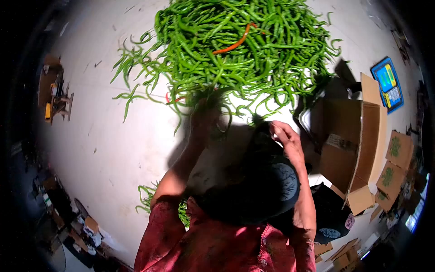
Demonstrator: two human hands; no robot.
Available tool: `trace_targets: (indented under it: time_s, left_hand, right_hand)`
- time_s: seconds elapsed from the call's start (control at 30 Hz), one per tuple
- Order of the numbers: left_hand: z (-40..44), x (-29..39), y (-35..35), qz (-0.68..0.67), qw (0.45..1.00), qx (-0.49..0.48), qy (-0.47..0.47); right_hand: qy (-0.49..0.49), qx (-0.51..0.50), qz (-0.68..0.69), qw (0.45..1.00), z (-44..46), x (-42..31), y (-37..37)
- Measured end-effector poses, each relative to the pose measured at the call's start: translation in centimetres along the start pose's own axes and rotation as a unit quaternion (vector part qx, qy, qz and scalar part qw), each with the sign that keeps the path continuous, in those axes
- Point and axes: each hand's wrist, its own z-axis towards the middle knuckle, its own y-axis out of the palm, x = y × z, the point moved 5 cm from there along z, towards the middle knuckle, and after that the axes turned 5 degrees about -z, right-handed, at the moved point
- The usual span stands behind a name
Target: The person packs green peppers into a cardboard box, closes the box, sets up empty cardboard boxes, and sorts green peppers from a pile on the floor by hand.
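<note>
- Peppers (272,50), green, heaped.
- Left hand (207,112), shadowed, at heap's edge; grip, cannot tell.
- Right hand (286,136), closed in a pinch; contents indistinct.

Blue keypad device (388,85) right; wooden stool (60,103), perhaps, left.

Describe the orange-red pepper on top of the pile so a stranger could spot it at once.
Find the big heap of green peppers beyond the hands. On its upper surface, near the middle, lies a long, curved orange-red pepper. Its color separates it from its green neighbors; another red one sits at the heap's near edge.
</note>
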Motion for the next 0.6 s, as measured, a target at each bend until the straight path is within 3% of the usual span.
trace_targets:
  time_s: [0.17, 0.2, 0.3, 0.43, 0.47, 0.5, 0.57, 0.6]
  left_hand:
    - [2.1, 2.2, 9.3, 0.040, 0.983, -0.175, 0.040]
    - [2.2, 1.8, 10.5, 0.071, 0.974, -0.215, 0.008]
    - [2.3, -1.3, 13.4, -0.099, 0.951, -0.280, -0.084]
    - [2.6, -3.3, 14.4, -0.145, 0.927, -0.304, -0.167]
    - [2.6, -3.7, 14.9, -0.168, 0.916, -0.319, -0.178]
    - [2.4, -3.6, 15.4, -0.174, 0.911, -0.323, -0.188]
    - [2.1, -3.3, 16.5, -0.185, 0.900, -0.334, -0.209]
    - [2.8, -5.6, 16.2, -0.220, 0.885, -0.340, -0.231]
  right_hand:
    - [-0.073, -0.021, 0.030, 0.997, 1.4, -4.9, 2.1]
    - [-0.086, -0.049, 0.047, 0.994, 1.9, -4.9, 2.0]
    - [-0.113, -0.062, 0.075, 0.989, 2.5, -5.1, 1.5]
    - [-0.155, 0.038, 0.007, 0.987, 3.1, -4.1, -0.7]
    - [-0.091, 0.018, 0.044, 0.995, 3.1, -3.3, -1.2]
    - [-0.120, 0.005, 0.016, 0.993, 3.4, -3.5, -1.1]
    - [-0.067, -0.092, 0.100, 0.988, 3.3, -2.8, -1.2]
    - [-0.076, -0.061, 0.095, 0.991, 3.0, -3.6, -1.3]
